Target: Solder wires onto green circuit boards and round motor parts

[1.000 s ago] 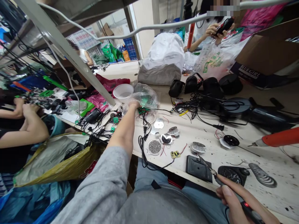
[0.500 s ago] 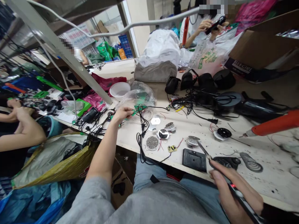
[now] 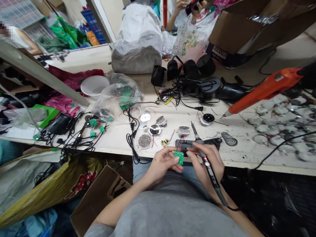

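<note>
Left hand (image 3: 160,164) fingers pinch green circuit board (image 3: 179,157); right hand (image 3: 212,161) fingers curl round soldering iron (image 3: 209,174), tip seemingly clear of board.

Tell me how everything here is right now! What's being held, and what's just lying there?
Left hand, holding a small green circuit board
Right hand, gripping a slim black soldering iron
Soldering iron, tip pointing up, small red light showing
Long orange tool, lying down, nozzle pointing left
Crumpled clear plastic bag, green boards inside

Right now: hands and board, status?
Left hand pinches green circuit board. Right hand holds soldering iron, tip off the board. Black pad just beyond.
</note>
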{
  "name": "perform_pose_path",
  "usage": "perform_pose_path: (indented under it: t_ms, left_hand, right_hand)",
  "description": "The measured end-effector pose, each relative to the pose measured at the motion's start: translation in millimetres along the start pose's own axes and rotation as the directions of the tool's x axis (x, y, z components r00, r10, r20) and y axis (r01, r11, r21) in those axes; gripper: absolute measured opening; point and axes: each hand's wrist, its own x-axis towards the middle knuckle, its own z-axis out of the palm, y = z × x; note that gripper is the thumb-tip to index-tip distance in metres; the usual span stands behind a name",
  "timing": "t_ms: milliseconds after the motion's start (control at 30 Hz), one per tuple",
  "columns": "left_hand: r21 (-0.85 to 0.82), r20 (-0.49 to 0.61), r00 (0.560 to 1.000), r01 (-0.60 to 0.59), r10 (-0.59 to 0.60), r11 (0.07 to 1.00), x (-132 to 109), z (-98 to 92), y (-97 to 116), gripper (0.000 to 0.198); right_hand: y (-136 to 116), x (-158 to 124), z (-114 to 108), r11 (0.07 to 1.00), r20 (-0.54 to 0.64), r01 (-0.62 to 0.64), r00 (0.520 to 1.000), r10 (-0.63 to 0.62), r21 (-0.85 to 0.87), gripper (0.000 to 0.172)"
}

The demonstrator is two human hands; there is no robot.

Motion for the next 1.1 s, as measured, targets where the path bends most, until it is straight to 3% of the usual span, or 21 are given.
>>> perform_pose_path:
  t_ms: [167,433,567,767,900,1000,1100]
  left_hand:
    - [0.132,0.046,0.998,0.023,-0.030,0.991,11.9,1.2,-3.4,0.062]
    - [0.387,0.087,0.992,-0.119,0.093,0.914,14.1,-5.4,-7.1,0.027]
    - [0.452,0.111,0.975,-0.221,0.191,0.864,14.2,-6.2,-5.5,0.017]
    - [0.505,0.107,0.969,-0.247,0.224,0.827,16.1,-7.5,-0.8,0.014]
    - [0.536,0.121,0.963,-0.266,0.239,0.801,18.8,-10.2,-2.6,0.015]
    - [0.589,0.145,0.956,-0.291,0.255,0.754,19.3,-11.8,-1.7,0.015]
    - [0.635,0.206,0.906,-0.411,0.369,0.655,18.8,-9.6,5.4,0.014]
  right_hand:
    - [1.8,0.5,4.1,0.961,-0.060,-0.259,0.962,0.265,0.094,0.023]
    - [7.4,2.0,7.8,0.910,-0.067,-0.343,0.928,0.367,0.235,0.028]
    - [6.3,2.0,9.9,0.875,-0.032,-0.367,0.917,0.397,0.315,0.030]
    - [3.6,6.7,10.7,0.881,-0.080,-0.395,0.901,0.427,0.260,0.032]
    - [0.3,9.6,10.3,0.850,-0.038,-0.418,0.891,0.453,0.321,0.033]
    - [0.8,8.4,10.1,0.893,-0.050,-0.372,0.917,0.396,0.251,0.030]
    - [3.3,4.2,11.4,0.946,-0.036,-0.287,0.955,0.296,0.153,0.029]
